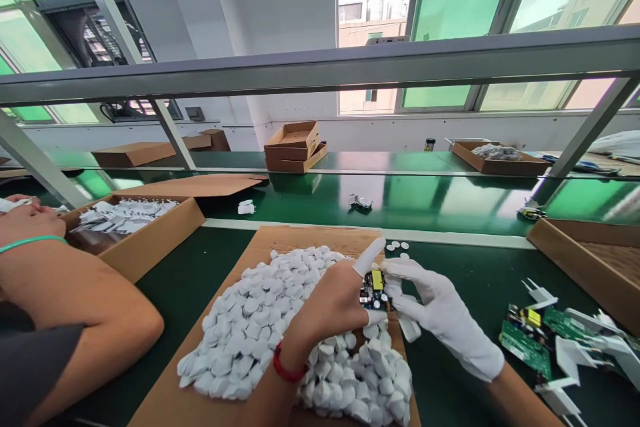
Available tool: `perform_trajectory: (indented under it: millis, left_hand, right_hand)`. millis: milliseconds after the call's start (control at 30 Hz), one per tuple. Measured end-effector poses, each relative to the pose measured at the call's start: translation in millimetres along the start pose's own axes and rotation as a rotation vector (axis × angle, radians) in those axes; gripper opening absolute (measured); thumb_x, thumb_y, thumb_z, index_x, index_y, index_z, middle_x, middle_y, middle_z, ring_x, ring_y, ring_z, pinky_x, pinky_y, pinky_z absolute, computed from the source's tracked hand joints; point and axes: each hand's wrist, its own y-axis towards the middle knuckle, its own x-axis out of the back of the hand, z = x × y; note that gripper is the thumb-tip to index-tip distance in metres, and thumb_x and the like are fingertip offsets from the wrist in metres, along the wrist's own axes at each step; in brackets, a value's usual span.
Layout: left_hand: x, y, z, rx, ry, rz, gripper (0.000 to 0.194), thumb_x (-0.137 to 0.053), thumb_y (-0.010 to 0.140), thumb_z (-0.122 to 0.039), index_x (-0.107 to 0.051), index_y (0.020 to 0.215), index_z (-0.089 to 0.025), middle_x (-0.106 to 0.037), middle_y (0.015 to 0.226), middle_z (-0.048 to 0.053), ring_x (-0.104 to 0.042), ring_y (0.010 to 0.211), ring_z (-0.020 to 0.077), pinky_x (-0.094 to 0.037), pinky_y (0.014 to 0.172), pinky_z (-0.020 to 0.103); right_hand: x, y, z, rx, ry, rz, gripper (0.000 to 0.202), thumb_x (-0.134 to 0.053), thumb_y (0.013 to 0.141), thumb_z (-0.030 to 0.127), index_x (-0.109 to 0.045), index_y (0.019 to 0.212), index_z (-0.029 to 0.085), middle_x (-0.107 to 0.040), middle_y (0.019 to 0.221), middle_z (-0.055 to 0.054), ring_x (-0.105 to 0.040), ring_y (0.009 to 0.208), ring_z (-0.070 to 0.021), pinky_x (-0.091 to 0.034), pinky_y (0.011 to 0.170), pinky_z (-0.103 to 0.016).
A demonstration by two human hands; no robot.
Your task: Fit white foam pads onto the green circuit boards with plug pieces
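My left hand [336,303], with white covers on its thumb and a finger and a red band at the wrist, grips the left side of a small circuit board [374,290] with a yellow part on it. My right hand [437,307], in a white glove, holds the board's right side together with a white plastic piece [409,327]. Both hands are above the right edge of a cardboard sheet [280,235], which bears a large heap of small white pieces [250,327]. A few white discs [397,245] lie just beyond the right hand.
At left, another person's arm [75,307] reaches by a box of white parts [125,217]. Circuit boards with white plastic parts [530,347] lie at right beside a cardboard box [590,267]. A metal rail [320,70] crosses above the green conveyor [310,197].
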Motion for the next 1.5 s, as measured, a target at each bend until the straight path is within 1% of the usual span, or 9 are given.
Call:
perform_trajectory:
  millis: [300,400,533,767,967,1067,1167,1367,1500]
  left_hand:
    - [2.7,-4.7,-13.9,-0.055,-0.286,-0.040,0.096,-0.070,0.069,-0.024,-0.014,0.148,-0.021,-0.066,0.099,0.005,-0.059,0.083,0.0201,-0.046,0.077,0.027]
    - [-0.5,-4.5,-19.9,-0.147,-0.263,-0.058,0.085,-0.069,0.071,-0.022,-0.025,0.144,-0.026,-0.065,0.108,0.005,-0.058,0.094,0.0220,-0.045,0.083,0.028]
    - [-2.4,-3.6,-20.8,-0.135,-0.200,-0.064,0.076,-0.068,0.072,-0.022,-0.036,0.140,-0.024,-0.064,0.110,0.008,-0.057,0.100,0.0255,-0.045,0.088,0.033]
    - [2.5,-6.1,-13.0,0.011,-0.773,0.166,0.108,-0.077,0.062,-0.019,-0.012,0.148,-0.024,-0.068,0.106,0.007,-0.063,0.096,0.0230,-0.050,0.082,0.030]
    - [-7.0,1.8,-16.7,-0.129,-0.876,0.377,0.078,-0.082,0.058,-0.037,-0.054,0.128,-0.019,-0.067,0.103,0.010,-0.058,0.108,0.0308,-0.046,0.091,0.036]
    - [-8.6,4.4,-20.4,-0.151,-0.975,0.393,0.091,-0.084,0.053,-0.042,-0.048,0.134,-0.020,-0.067,0.099,0.009,-0.060,0.103,0.0302,-0.046,0.091,0.037]
    - [-8.3,3.6,-19.9,-0.117,-0.989,0.410,0.100,-0.085,0.051,-0.042,-0.041,0.138,-0.023,-0.067,0.098,0.008,-0.061,0.100,0.0291,-0.046,0.090,0.037]
    - [-10.7,3.8,-11.1,-0.139,-0.940,0.354,0.111,-0.088,0.042,-0.044,-0.039,0.139,-0.022,-0.062,0.107,0.011,-0.058,0.102,0.0314,-0.045,0.089,0.040]
    - [-9.0,3.1,-13.7,-0.123,-0.920,0.398,0.090,-0.087,0.044,-0.049,-0.057,0.124,-0.019,-0.062,0.106,0.011,-0.057,0.102,0.0320,-0.045,0.090,0.040]
  right_hand:
    - [2.7,-1.1,5.1,-0.079,0.274,0.007,0.030,-0.069,0.077,0.040,-0.071,0.102,0.025,-0.060,0.129,-0.011,-0.055,0.119,-0.0285,-0.040,0.102,-0.046]
    - [4.3,-3.2,-1.7,0.005,0.362,0.049,0.020,-0.073,0.075,0.037,-0.070,0.092,0.027,-0.043,0.145,-0.008,-0.050,0.125,-0.0279,-0.040,0.101,-0.046]
    - [4.2,-1.7,-4.7,0.008,0.374,0.053,0.014,-0.070,0.078,0.038,-0.069,0.086,0.027,-0.050,0.139,-0.007,-0.047,0.127,-0.0277,-0.037,0.103,-0.051]
    - [21.6,-5.5,19.8,0.045,0.320,0.187,0.049,-0.052,0.083,0.060,-0.057,0.125,0.037,-0.035,0.150,-0.001,-0.023,0.141,-0.0278,-0.019,0.112,-0.052]
    - [24.4,-6.5,32.3,0.038,0.475,0.408,0.029,-0.069,0.070,0.058,-0.076,0.087,0.035,-0.046,0.143,0.002,-0.050,0.124,-0.0313,-0.039,0.101,-0.046]
    - [16.9,-1.5,32.9,0.188,0.493,0.477,0.021,-0.069,0.074,0.052,-0.076,0.085,0.036,-0.071,0.111,0.000,-0.057,0.112,-0.0259,-0.038,0.101,-0.045]
    - [13.1,-0.3,33.5,0.239,0.517,0.506,0.021,-0.067,0.076,0.051,-0.077,0.080,0.032,-0.076,0.091,-0.001,-0.058,0.106,-0.0243,-0.036,0.101,-0.045]
    - [17.7,-2.2,32.0,0.020,0.544,0.618,0.075,-0.062,0.065,0.071,-0.064,0.121,0.020,-0.070,0.106,-0.005,-0.060,0.099,-0.0258,-0.043,0.095,-0.040]
    - [15.8,1.6,28.2,0.245,0.557,0.600,0.040,-0.065,0.077,0.052,-0.070,0.110,0.030,-0.067,0.118,-0.001,-0.057,0.111,-0.0241,-0.032,0.105,-0.038]
